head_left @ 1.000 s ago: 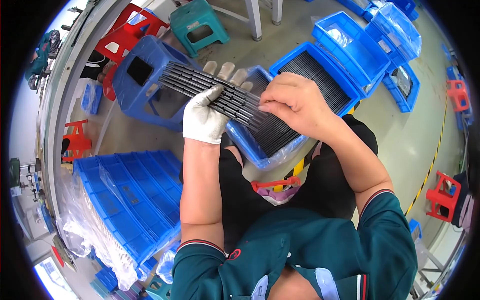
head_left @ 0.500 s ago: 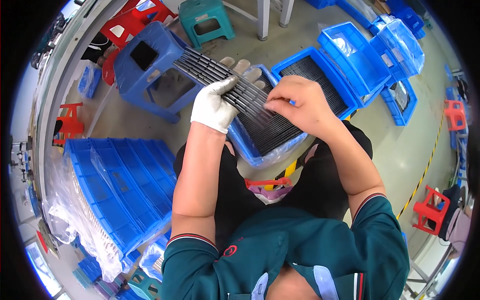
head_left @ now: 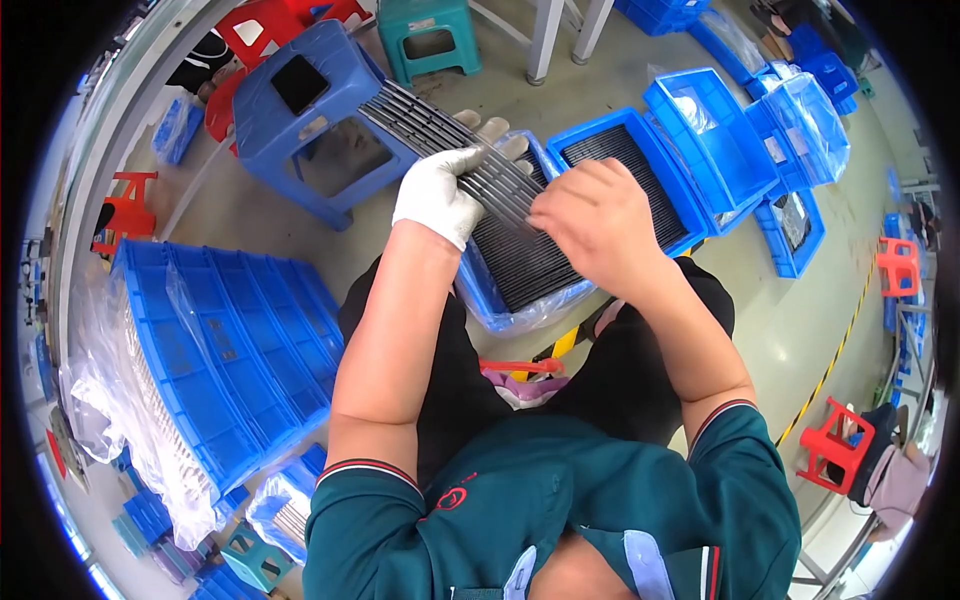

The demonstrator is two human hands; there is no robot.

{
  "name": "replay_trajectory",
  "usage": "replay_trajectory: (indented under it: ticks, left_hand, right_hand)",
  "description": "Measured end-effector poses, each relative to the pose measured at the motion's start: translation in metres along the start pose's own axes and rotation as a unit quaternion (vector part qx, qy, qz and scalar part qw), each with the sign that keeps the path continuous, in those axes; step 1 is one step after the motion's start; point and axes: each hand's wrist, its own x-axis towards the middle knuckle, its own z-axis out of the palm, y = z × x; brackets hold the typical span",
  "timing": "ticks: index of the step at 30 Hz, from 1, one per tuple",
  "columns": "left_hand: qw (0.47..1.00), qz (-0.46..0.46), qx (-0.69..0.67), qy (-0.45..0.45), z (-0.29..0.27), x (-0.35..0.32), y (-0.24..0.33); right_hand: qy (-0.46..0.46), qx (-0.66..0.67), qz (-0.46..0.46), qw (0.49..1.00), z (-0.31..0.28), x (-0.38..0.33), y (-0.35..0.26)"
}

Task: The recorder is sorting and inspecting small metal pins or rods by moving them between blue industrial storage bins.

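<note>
I judge handling under way, with one bundle of dark rods (head_left: 412,118) grasped in the gloved left hand (head_left: 440,195) partly over one blue tray (head_left: 498,318), the bare right hand (head_left: 605,222) at its lower end, pinch indeterminable, and uncountably many loose rods (head_left: 525,268) left there and in a second tray (head_left: 692,227).

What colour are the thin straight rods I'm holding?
The rods look blackish grey, clearest in the head view.
</note>
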Motion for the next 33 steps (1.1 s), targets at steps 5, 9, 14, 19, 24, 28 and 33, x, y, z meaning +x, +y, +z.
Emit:
replay_trajectory:
  ticks: [5, 9, 14, 19, 24, 28, 33]
  left_hand:
    - [1.000, 0.006, -0.002, 0.018, -0.001, 0.003, -0.004]
    - [1.000, 0.009, -0.012, 0.009, 0.002, 0.001, -0.005]
    - [1.000, 0.005, -0.013, 0.008, 0.003, -0.001, -0.003]
    - [1.000, 0.001, -0.017, 0.011, 0.003, 0.000, -0.004]
    - [1.000, 0.004, -0.025, 0.005, 0.000, 0.002, -0.003]
    - [1.000, 0.007, -0.019, 0.010, 0.001, 0.003, -0.004]
    - [1.000, 0.003, -0.019, 0.007, -0.001, 0.005, -0.004]
  right_hand:
    - [-0.057, -0.094, -0.029, 0.994, 0.008, -0.005, 0.002]
    - [-0.026, -0.040, 0.019, 0.999, 0.004, -0.002, 0.007]
    - [0.025, 0.013, 0.038, 0.999, -0.003, 0.003, 0.002]
    - [0.019, 0.094, 0.086, 0.992, 0.004, -0.001, 0.007]
    - [-0.003, 0.069, 0.051, 0.996, -0.001, 0.002, 0.004]
    - [0.005, 0.061, 0.048, 0.997, 0.002, 0.001, 0.004]
    - [-0.011, -0.006, 0.005, 1.000, 0.001, 0.002, 0.000]
